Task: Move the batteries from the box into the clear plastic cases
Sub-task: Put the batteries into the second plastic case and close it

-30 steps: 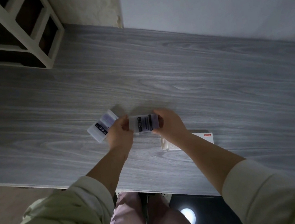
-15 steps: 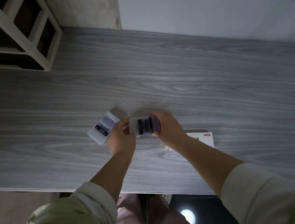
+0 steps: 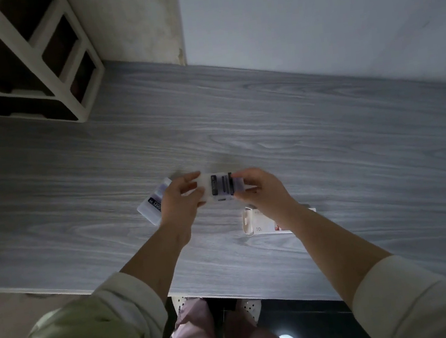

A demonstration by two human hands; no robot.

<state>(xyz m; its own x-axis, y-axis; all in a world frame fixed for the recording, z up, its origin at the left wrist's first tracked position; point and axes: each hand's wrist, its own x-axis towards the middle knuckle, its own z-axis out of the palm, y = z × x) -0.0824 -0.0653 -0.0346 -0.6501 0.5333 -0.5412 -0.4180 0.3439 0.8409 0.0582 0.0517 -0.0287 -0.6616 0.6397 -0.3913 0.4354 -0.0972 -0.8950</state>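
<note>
A clear plastic case with dark batteries inside is held just above the grey wooden table. My left hand grips its left end and my right hand grips its right end. A second clear case, also holding batteries with a dark label, lies flat on the table behind my left hand, partly hidden by it. The white battery box lies on the table under my right wrist, which covers most of it.
A white shelf unit with dark compartments stands at the table's far left corner. A pale wall runs along the back. The table's near edge is close to my legs, with a dark floor and a bright reflection below.
Both hands have stayed on the case. My left fingers have spread along its left end, and the case sits a little higher in view as my head tilts.
</note>
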